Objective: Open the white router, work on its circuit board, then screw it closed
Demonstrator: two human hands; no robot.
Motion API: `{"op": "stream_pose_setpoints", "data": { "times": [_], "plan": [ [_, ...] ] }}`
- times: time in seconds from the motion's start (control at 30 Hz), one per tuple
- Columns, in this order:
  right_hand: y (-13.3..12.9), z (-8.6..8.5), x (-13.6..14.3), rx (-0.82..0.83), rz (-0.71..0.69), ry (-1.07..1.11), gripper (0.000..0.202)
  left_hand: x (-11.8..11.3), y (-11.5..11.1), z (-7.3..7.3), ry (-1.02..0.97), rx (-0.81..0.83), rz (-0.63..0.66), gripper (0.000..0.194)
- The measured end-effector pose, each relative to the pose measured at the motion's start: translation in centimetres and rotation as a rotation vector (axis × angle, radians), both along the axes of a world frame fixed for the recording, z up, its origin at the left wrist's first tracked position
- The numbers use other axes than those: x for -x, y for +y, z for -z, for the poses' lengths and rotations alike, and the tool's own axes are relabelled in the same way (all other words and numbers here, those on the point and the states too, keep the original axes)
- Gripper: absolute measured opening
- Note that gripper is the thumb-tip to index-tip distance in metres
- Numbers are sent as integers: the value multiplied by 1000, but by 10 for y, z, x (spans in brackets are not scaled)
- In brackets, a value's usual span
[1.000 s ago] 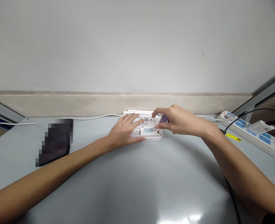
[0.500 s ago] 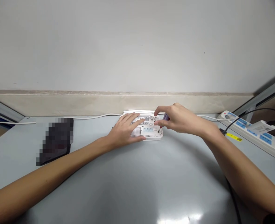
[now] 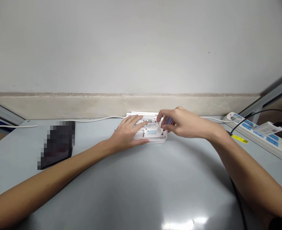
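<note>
A white router-like device (image 3: 152, 140) with vent holes and printed labels lies on the grey table (image 3: 136, 182), against the wall. My left hand (image 3: 126, 132) rests on its left part, fingers spread. Over the right end of the device, my right hand (image 3: 179, 123) is closed around a purple-handled tool (image 3: 169, 121), probably a screwdriver. The tool's tip points down at the front right corner of the device, near a small hole. Fingers hide much of the handle.
A dark, pixelated flat object (image 3: 58, 143) lies at the left. At the right stands a white power strip (image 3: 263, 134) with blue sockets, a white adapter (image 3: 267, 129) and a black cable (image 3: 238, 199). A white cable (image 3: 95, 120) runs along the wall.
The fingers of my right hand have shifted their grip around the tool's handle, and the index finger is more curled. My left hand has stayed in place.
</note>
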State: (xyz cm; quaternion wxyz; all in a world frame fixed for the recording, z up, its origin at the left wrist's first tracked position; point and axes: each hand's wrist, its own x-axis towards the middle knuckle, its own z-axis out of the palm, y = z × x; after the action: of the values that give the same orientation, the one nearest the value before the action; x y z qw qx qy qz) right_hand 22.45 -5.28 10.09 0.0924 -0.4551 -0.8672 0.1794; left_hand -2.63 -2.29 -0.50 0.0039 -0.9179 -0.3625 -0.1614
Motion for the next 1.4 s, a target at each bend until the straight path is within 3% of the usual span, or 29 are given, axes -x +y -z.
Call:
{"op": "stream_pose_setpoints", "data": {
  "times": [0.53, 0.7, 0.8, 1.07, 1.2, 1.4],
  "plan": [
    [-1, -4, 2, -39, 115, -96, 20, -2, -1, 0, -22, -9, 18, 72],
    [-2, -5, 1, -70, 51, -110, 10, -1, 0, 1, -30, -22, 31, 72],
    [-3, -5, 0, -10, 15, -67, 15, -1, 0, 0, -30, -22, 24, 72],
    [-3, -5, 1, 37, 87, -72, 12, 0, -1, -1, -2, -10, 1, 73],
    [-5, -7, 3, 116, 84, -50, 22, 0, 0, 0, 4, -11, 12, 73],
    [-6, -6, 6, 51, 66, -50, 25, 0, 0, -1, -15, -5, 19, 71]
  ]
}}
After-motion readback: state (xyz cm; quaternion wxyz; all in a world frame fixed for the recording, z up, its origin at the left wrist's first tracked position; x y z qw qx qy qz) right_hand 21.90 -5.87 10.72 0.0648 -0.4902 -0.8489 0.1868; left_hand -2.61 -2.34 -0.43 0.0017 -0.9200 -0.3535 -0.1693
